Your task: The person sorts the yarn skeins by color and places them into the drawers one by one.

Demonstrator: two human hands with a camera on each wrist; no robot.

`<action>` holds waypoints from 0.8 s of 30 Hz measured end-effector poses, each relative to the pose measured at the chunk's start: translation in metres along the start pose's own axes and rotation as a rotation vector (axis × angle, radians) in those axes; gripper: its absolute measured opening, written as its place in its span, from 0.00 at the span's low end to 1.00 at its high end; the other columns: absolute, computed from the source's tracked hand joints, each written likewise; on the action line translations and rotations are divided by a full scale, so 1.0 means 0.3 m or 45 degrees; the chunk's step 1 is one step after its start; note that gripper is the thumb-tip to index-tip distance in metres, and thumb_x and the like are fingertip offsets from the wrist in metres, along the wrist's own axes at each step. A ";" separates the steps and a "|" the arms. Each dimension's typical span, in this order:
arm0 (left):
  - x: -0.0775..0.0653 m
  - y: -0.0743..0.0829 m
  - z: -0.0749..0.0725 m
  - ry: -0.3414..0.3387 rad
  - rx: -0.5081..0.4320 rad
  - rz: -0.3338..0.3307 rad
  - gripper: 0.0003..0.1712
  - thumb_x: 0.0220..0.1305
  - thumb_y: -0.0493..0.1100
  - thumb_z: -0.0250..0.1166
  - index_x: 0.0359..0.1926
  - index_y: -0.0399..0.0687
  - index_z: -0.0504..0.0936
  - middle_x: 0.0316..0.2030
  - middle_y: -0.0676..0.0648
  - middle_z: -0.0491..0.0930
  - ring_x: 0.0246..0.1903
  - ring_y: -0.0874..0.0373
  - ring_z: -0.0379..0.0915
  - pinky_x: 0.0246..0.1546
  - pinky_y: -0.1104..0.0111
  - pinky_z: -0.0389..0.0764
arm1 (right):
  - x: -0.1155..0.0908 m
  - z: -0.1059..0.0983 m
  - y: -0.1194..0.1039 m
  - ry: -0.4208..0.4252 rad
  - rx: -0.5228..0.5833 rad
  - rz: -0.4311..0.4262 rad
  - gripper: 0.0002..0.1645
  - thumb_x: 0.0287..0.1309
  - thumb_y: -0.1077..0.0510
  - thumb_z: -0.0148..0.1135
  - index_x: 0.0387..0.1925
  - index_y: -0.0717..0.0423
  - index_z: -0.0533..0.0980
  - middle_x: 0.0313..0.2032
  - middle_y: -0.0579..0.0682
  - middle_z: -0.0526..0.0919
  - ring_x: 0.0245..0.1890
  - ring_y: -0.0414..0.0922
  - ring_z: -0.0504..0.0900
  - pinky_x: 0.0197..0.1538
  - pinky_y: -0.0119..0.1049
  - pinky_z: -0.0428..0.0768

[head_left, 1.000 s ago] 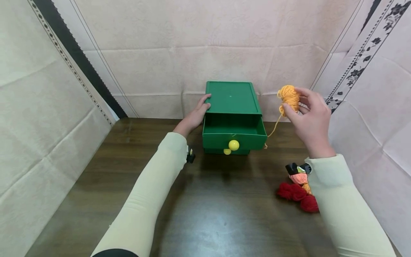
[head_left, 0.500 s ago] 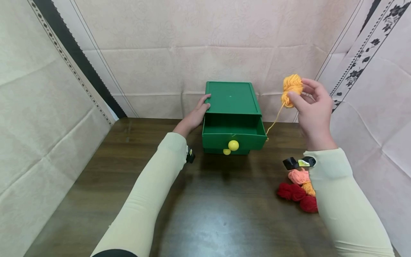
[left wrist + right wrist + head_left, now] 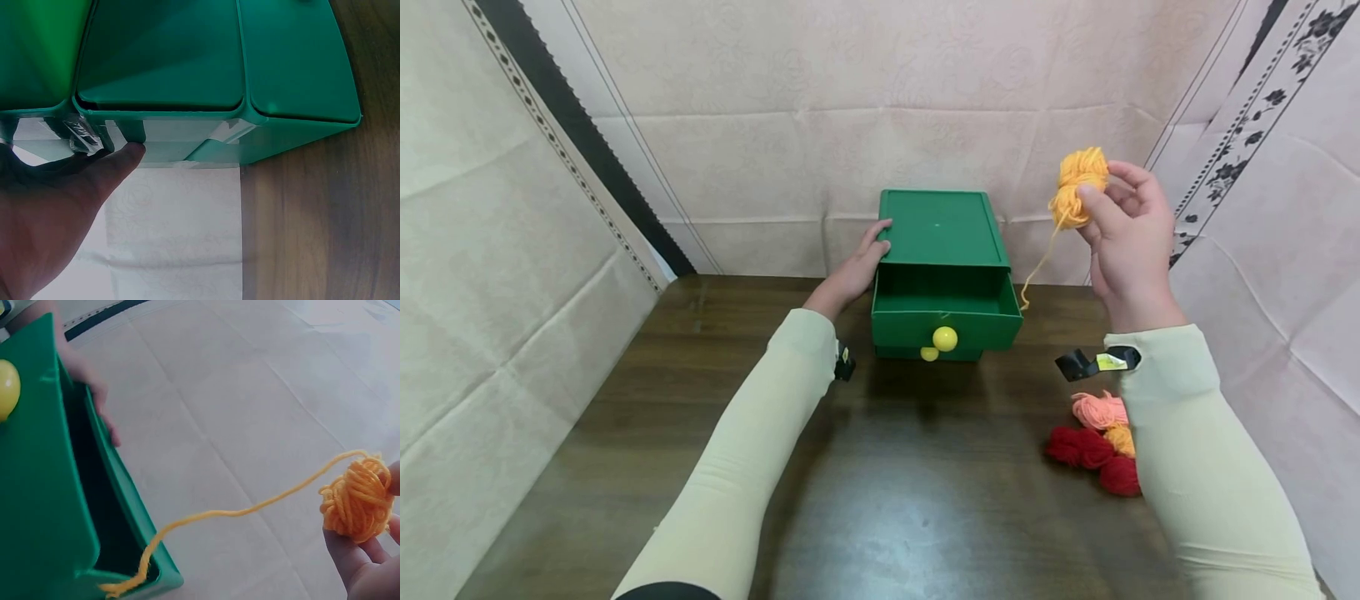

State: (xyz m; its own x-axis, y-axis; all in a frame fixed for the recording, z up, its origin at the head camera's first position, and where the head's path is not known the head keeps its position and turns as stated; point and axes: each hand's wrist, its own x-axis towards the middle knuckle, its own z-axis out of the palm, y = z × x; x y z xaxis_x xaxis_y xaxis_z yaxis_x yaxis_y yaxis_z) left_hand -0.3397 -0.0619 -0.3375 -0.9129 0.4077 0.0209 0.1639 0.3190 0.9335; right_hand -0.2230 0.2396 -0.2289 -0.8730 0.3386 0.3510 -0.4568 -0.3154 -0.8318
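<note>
My left hand [image 3: 857, 267] rests against the left side of a green drawer box [image 3: 940, 225], its fingertips at the top edge. In the left wrist view the thumb touches the taped side wall. The box's upper drawer [image 3: 947, 292] is pulled out, with a yellow knob [image 3: 945, 338] on its front. Up to the right of the box, my right hand [image 3: 1135, 233] pinches a small yellow-orange ball of yarn [image 3: 1081, 185] between thumb and fingers. A loose strand [image 3: 212, 514] hangs from the ball, and its frayed end lies by the drawer's right front corner.
On the brown wooden table [image 3: 880, 500] to the right lie a pink yarn ball [image 3: 1099, 410], an orange one [image 3: 1121, 440] and dark red ones [image 3: 1081, 447], partly behind the right sleeve. Pale cloth [image 3: 850, 125] walls in the back and both sides.
My right hand has risen with the yellow-orange yarn ball, and the trailing strand has been drawn up along the box's right side. The left hand and the drawer stay where they were.
</note>
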 end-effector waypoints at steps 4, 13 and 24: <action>0.002 0.000 0.001 -0.009 -0.035 0.003 0.29 0.75 0.61 0.36 0.73 0.81 0.43 0.77 0.53 0.37 0.74 0.47 0.42 0.67 0.45 0.57 | 0.009 0.021 -0.007 -0.018 0.029 0.002 0.29 0.48 0.67 0.73 0.52 0.56 0.72 0.50 0.55 0.71 0.51 0.49 0.78 0.45 0.34 0.83; -0.026 0.040 -0.007 -0.034 -0.027 -0.040 0.30 0.76 0.57 0.36 0.75 0.76 0.42 0.77 0.52 0.37 0.75 0.49 0.40 0.70 0.47 0.54 | 0.017 0.069 -0.006 -0.045 -0.005 -0.025 0.28 0.50 0.66 0.72 0.53 0.55 0.72 0.49 0.54 0.71 0.52 0.48 0.77 0.46 0.34 0.83; -0.066 0.086 -0.013 -0.069 -0.007 -0.079 0.30 0.77 0.55 0.35 0.76 0.72 0.41 0.77 0.50 0.36 0.75 0.47 0.41 0.69 0.48 0.57 | -0.019 0.062 0.097 -0.092 -0.264 -0.041 0.28 0.53 0.63 0.70 0.55 0.51 0.72 0.47 0.50 0.73 0.47 0.44 0.80 0.44 0.29 0.82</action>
State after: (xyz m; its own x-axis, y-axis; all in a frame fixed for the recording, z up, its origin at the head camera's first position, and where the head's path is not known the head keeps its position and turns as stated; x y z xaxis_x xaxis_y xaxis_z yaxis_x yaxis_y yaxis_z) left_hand -0.3187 -0.0650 -0.3126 -0.8996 0.4330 -0.0567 0.1052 0.3408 0.9342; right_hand -0.2345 0.2119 -0.2471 -0.8717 0.2790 0.4028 -0.4464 -0.1135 -0.8876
